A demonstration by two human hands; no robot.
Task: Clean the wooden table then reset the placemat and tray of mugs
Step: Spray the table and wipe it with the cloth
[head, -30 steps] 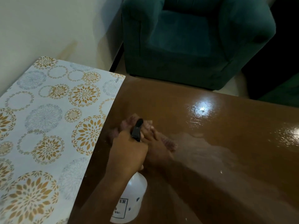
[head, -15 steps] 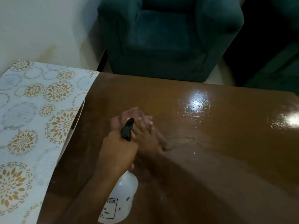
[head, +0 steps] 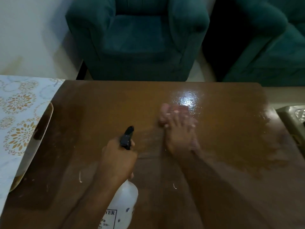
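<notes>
The glossy brown wooden table (head: 222,162) fills the lower view, streaked wet near a light glare. My right hand (head: 179,131) lies motion-blurred on the table's middle, fingers spread and pressing a small pinkish cloth (head: 166,111) flat onto the wood. My left hand (head: 117,161) grips the neck of a white spray bottle (head: 125,200), whose black nozzle (head: 127,136) points away from me. The patterned placemat (head: 18,116), white with gold and blue flowers, lies at the table's left end. No mugs are in view.
A pale curved rim (head: 47,123) shows under the placemat's right edge. A dark green armchair (head: 137,38) stands behind the table, another (head: 270,52) at the right. A grey-green object (head: 292,119) sits past the table's right edge. Small white flecks (head: 80,176) dot the near wood.
My right hand has slid the cloth to the right and farther away across the table. My left hand still grips the spray bottle. The view has swung right.
</notes>
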